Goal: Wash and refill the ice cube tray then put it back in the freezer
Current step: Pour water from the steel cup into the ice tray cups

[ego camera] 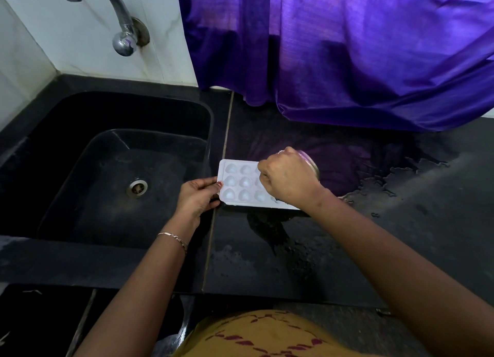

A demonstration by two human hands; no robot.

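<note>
We see a black stone countertop (401,236), wet in spreading puddles (406,175), under a shiny purple curtain (347,49). Left of it a deep black sink (80,169) sits below a white tiled wall (157,22) and a curved chrome tap (117,17). The white plastic ice cube tray (240,183) with heart-shaped hollows lies on the counter just beside the sink; whether the hollows hold water, we cannot tell. Our left hand (196,197) pinches its near-left edge. Our right hand (290,179) curls round a small shiny vessel (311,163) over the tray, its contents hidden.
</note>
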